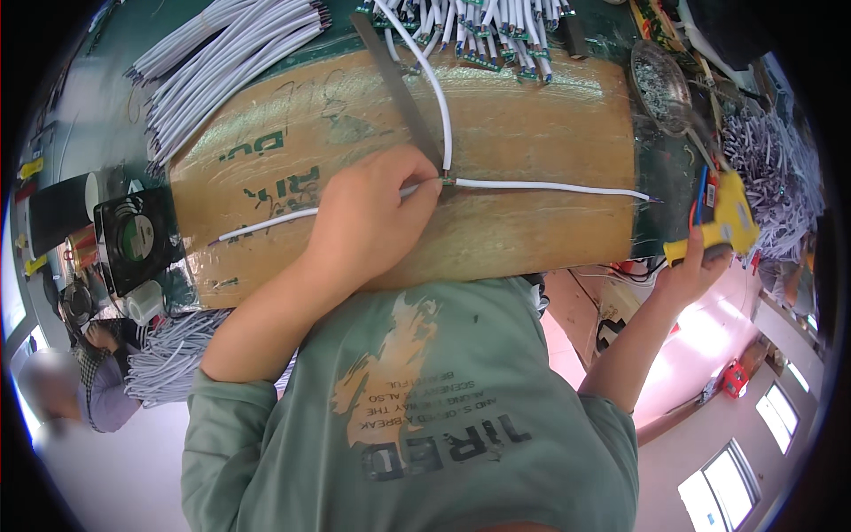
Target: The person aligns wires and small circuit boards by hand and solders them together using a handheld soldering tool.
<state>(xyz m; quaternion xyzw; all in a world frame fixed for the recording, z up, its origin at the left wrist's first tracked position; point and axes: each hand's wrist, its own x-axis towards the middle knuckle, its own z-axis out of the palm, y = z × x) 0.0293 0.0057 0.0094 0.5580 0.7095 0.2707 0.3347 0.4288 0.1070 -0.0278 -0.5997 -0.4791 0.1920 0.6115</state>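
Note:
On the brown cardboard sheet, my left hand [368, 213] is closed in a pinch at the point where white cables meet. A small green circuit board [448, 182] shows just past its fingertips. One white cable [550, 186] runs right from the board, another goes up and away, and a third emerges left from under the hand. A flat metal strip [394, 80] lies slanted beyond the fingers. Off the sheet's right edge, my right hand [691, 275] is wrapped round a yellow glue gun [731, 217], its nozzle pointing away from me.
White cables [235, 66] lie bundled at the far left, with several board-ended cables [496, 31] at the back. A metal dish [660, 84] sits at the far right, near a heap of cut wires [771, 177]. A black fan [137, 235] stands left; a person [106, 390] sits beyond.

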